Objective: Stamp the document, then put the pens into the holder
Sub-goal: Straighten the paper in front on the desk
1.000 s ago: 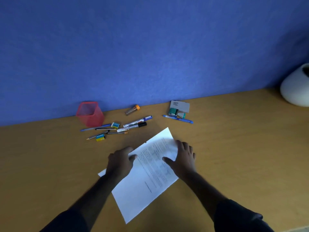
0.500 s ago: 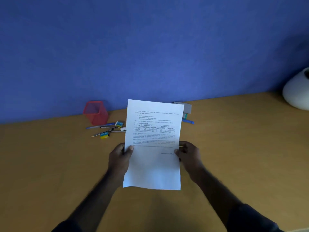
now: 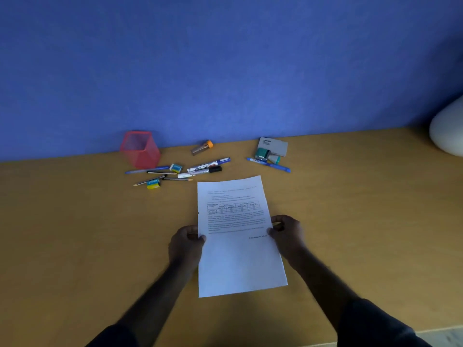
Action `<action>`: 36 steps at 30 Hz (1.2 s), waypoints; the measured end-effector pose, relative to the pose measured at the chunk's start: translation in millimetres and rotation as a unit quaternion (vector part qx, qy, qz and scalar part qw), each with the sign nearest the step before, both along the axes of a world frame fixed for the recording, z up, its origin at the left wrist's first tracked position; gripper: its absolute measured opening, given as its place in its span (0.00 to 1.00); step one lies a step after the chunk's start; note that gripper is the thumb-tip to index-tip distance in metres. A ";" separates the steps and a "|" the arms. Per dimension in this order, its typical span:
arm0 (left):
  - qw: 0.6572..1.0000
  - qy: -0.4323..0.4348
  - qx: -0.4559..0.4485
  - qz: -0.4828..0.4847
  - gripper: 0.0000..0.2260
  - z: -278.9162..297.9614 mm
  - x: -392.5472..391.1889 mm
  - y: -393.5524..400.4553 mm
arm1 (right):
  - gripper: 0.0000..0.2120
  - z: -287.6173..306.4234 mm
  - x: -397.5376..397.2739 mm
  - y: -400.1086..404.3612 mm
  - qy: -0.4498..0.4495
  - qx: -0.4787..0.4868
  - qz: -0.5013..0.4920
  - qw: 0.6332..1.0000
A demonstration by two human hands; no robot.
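Note:
A printed white document (image 3: 238,246) lies nearly flat on the wooden desk, its text facing me. My left hand (image 3: 186,242) pinches its left edge and my right hand (image 3: 286,232) pinches its right edge. A teal stamp (image 3: 266,154) lies at the back right beside a grey box (image 3: 274,146). The red mesh holder (image 3: 140,149) stands at the back left by the wall. Several pens and pencils lie between them, among them a black marker (image 3: 200,172), a blue marker (image 3: 209,164) and a blue pen (image 3: 269,164).
Two yellow-and-teal erasers (image 3: 153,184) (image 3: 176,168) lie among the pens. A small tube with an orange cap (image 3: 202,147) rests near the blue wall. A white rounded vessel (image 3: 447,128) stands at the far right. The desk's front edge runs along the bottom right.
Both hands lifted the slanted document off the desk, turned it straight and held it upright. Now it has come down almost flat, uncovering the markers and stamp behind it.

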State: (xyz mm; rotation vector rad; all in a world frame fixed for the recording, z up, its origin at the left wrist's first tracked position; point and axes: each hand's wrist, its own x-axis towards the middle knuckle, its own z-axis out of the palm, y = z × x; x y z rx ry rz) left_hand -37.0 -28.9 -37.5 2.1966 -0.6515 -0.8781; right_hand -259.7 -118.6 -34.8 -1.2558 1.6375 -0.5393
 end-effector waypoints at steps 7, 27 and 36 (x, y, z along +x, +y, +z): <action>0.997 -0.063 -0.014 -0.040 0.10 -1.1 -6.0 5.6 | 0.09 3.0 1.4 -1.1 0.075 -0.039 0.054 0.995; 0.970 -0.199 -0.016 -0.139 0.21 -6.8 -1.5 7.2 | 0.18 -9.8 2.0 3.8 0.171 -0.065 0.063 0.981; 0.912 -0.353 -0.062 -0.201 0.14 -14.8 42.0 -24.1 | 0.16 2.1 3.6 -38.5 0.182 -0.105 0.043 0.977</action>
